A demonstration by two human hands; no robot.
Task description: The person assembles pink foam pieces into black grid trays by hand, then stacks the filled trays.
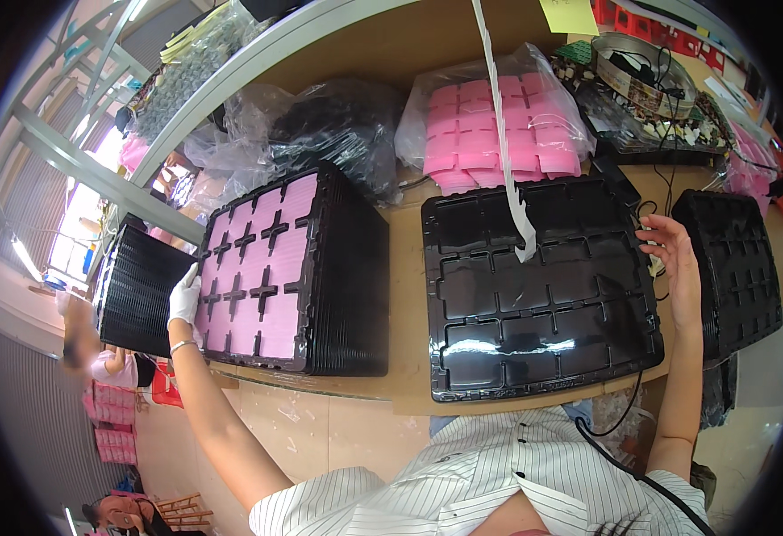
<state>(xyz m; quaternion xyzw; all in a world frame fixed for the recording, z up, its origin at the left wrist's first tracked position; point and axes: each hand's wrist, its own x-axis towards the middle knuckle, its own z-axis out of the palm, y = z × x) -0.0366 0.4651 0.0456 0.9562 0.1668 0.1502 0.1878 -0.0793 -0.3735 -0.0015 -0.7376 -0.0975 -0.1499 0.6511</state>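
My left hand (183,297), in a white glove, rests on the left edge of a tall stack of black trays (338,268) whose top tray holds pink pads (262,268) in its compartments. My right hand (673,246), bare, touches the right rim of an empty black compartment tray (534,286) lying flat on the wooden table in front of me. Its fingers are apart and hold nothing.
A clear bag of pink pads (499,125) and a bag of dark parts (338,125) lie at the back. More black tray stacks stand at far left (137,286) and far right (740,268). A white strip (508,161) hangs over the tray. Another person (97,357) is at lower left.
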